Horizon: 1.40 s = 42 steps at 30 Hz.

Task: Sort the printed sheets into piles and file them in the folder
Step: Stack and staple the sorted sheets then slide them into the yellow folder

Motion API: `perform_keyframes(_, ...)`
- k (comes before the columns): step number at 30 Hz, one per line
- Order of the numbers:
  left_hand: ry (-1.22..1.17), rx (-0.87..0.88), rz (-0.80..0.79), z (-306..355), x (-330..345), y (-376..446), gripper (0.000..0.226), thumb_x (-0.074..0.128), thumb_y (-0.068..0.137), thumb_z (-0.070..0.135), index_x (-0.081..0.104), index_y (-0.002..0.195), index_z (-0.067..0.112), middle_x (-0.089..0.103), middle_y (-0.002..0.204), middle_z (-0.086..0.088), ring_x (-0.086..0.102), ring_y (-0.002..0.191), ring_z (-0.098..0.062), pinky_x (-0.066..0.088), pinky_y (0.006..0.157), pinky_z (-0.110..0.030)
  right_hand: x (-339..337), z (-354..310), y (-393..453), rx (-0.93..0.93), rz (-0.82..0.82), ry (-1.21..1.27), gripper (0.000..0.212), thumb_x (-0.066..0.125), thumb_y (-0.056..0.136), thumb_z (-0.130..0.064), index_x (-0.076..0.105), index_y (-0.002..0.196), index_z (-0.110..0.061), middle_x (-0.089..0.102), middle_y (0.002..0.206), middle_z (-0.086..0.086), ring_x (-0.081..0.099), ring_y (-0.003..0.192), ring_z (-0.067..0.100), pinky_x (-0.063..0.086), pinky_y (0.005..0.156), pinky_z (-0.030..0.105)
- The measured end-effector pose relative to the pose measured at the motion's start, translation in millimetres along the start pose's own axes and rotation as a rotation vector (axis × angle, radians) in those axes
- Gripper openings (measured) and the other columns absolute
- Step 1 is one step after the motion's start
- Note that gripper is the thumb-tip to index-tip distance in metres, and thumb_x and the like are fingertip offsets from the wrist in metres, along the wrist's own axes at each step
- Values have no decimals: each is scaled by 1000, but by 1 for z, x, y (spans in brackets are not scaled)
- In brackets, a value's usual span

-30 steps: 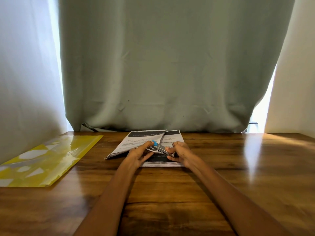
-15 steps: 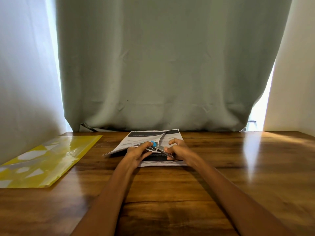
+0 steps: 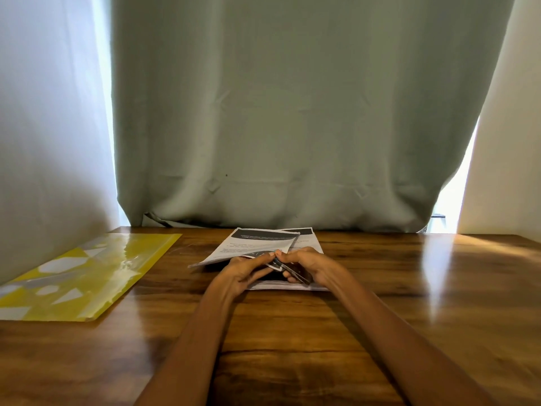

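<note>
Ahead, a grey-green curtain hangs behind the wooden surface. A yellow folder lies flat at far left, well apart from the printed sheets stacked near the surface's far edge, top sheets lifted. Left hand and right hand meet over them, fingers curled round a small metal stapler.
</note>
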State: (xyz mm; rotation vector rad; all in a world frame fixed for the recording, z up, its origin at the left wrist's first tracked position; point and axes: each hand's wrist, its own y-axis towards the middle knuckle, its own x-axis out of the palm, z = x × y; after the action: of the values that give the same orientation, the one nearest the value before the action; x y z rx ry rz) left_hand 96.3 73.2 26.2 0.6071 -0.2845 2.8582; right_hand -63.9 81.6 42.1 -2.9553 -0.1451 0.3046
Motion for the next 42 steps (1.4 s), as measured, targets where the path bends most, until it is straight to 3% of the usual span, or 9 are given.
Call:
perform_keyframes(3, -2, -3, -32, 2, 2, -2, 24, 69, 80, 11, 63, 99, -1, 67, 104, -21, 68, 90, -27, 59, 67, -31, -1, 1, 0, 17, 9, -7, 30, 69, 82, -33, 64, 94, -6, 68, 77, 8, 63, 66, 15, 53, 63, 25)
perform_keyframes(12, 74, 33, 119, -6, 6, -1, 69, 82, 63, 7, 49, 122, -3, 64, 109, -21, 70, 80, -27, 55, 53, -26, 10, -2, -4, -14, 64, 37, 4, 64, 86, -8, 62, 82, -6, 65, 78, 7, 60, 58, 14, 52, 49, 19)
perform_keyframes(19, 30, -17, 21, 4, 10, -5, 27, 67, 82, 15, 59, 104, 1, 66, 104, -21, 68, 87, -29, 59, 65, -36, -4, -6, -9, -105, 66, -181, 26, 64, 86, -39, 67, 85, -12, 71, 84, 4, 64, 71, 13, 49, 73, 28)
perform_keyframes(23, 24, -41, 49, 4, 8, -9, 31, 63, 85, 7, 53, 114, 1, 65, 100, -20, 65, 86, -31, 59, 55, -34, -31, -1, -17, -88, 38, -196, 26, 64, 86, -34, 67, 96, -11, 72, 92, 6, 65, 75, 15, 52, 75, 30)
perform_keyframes(27, 18, -30, 69, 3, 6, -11, 44, 64, 84, 4, 48, 124, 3, 64, 106, -20, 65, 88, -31, 58, 50, -33, -67, 18, -15, -186, 492, -348, 32, 63, 87, -38, 67, 83, -7, 68, 82, 9, 60, 74, 19, 50, 73, 35)
perform_keyframes(30, 22, -27, 77, 3, 6, -11, 44, 64, 84, 5, 47, 125, 5, 64, 103, -19, 65, 87, -31, 58, 49, -33, -95, 34, -18, -136, 885, -723, 28, 56, 90, -40, 60, 88, -12, 62, 92, 8, 58, 94, 27, 37, 92, 39)
perform_keyframes(36, 49, -17, 79, 4, 8, -14, 44, 63, 85, 5, 47, 126, 4, 64, 104, -19, 65, 87, -31, 59, 53, -34, -116, 63, -12, 174, 923, -1090, 30, 53, 91, -27, 56, 117, -12, 55, 127, 13, 45, 123, 31, 23, 108, 51)
perform_keyframes(39, 43, -12, 76, 4, 9, -16, 40, 63, 85, 4, 48, 122, 4, 64, 101, -19, 65, 85, -30, 58, 51, -33, -102, 48, -10, -43, 945, -1209, 37, 53, 90, -23, 47, 126, -13, 51, 129, 12, 45, 123, 28, 27, 107, 48)
perform_keyframes(42, 42, 10, 56, 5, 10, -18, 34, 62, 86, 3, 50, 118, 4, 65, 99, -18, 65, 85, -29, 58, 52, -31, -73, 31, -9, -415, 776, -1158, 53, 54, 93, -26, 33, 141, -16, 41, 141, 8, 37, 130, 24, 29, 106, 37)
